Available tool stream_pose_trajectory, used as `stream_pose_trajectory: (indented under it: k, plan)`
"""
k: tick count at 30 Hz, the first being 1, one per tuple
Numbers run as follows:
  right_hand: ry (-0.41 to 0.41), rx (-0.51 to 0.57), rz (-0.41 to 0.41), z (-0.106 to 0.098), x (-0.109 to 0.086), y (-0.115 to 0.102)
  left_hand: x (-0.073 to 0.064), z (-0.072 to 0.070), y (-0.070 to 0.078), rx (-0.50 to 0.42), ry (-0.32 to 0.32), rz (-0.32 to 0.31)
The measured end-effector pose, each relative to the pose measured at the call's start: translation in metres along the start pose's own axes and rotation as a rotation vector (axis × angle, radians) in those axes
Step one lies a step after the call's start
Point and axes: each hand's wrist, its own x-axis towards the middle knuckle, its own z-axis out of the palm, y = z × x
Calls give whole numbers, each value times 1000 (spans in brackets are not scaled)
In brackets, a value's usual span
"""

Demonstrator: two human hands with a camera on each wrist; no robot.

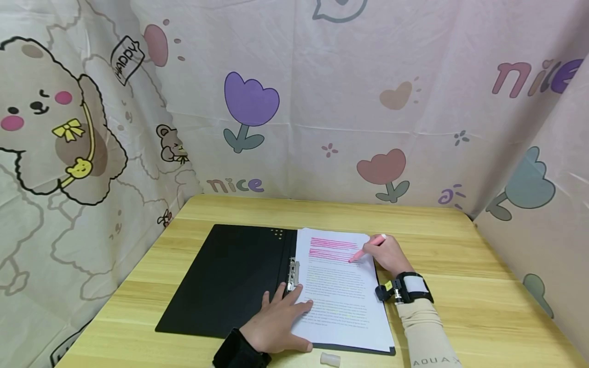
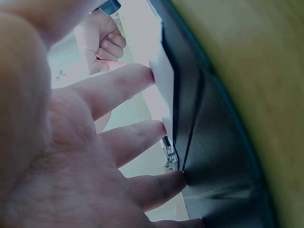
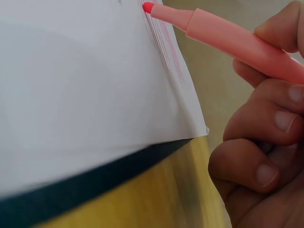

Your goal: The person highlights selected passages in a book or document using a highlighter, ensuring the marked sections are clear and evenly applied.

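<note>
The open black folder (image 1: 225, 281) lay on the table (image 1: 460, 286), and the white printed page (image 1: 342, 306) rested on its right half, beside the metal clip (image 1: 292, 273) at its spine. The work in hand looked like line-by-line marking: pink strokes (image 1: 333, 244) crossed the upper text, toward the folder's far edge, while the rest of the print, nearer its front edge, bore no pink. The right hand (image 1: 391, 255), at the folder's right edge, pinched a pink highlighter (image 3: 237, 42) between thumb and fingers, its tip (image 3: 147, 7) at the right-hand end of the lowest stroke. The left hand (image 1: 280, 322) lay spread, fingers straight and apart, over the near end of the folder's spine and the page's lower left, gripping nothing; the two hands were well apart. If the marking was to go on, the next move seemed to call for bringing the tip to the line below at its left end, with the page kept flat. A small pale cap (image 1: 330, 360) (presumably the highlighter's) lay just off the folder's near edge. The print was too small to read, the left hand hid part of the page, and glare washed the paper out in the left wrist view. Whether the tip pressed or barely cleared the paper was hard to tell.
</note>
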Motion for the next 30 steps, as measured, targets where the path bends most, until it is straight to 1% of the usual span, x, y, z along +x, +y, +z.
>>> stream_pose_trajectory:
  k: [8, 13, 19, 23, 30]
  plan:
    - [-8, 23, 13, -3, -1, 1, 0, -1, 0, 8, 2, 5]
    - [-9, 32, 21, -5, -1, 3, 0, 0, 0, -4, 4, 5]
    - [-25, 69, 38, -5, -3, 4, 0, 0, 1, -1, 8, 5]
    - [-43, 91, 36, -4, -2, 4, 0, 1, 1, 3, 7, 1]
    - [-36, 89, 40, -8, 0, 9, 1, 0, 1, 12, 6, 6]
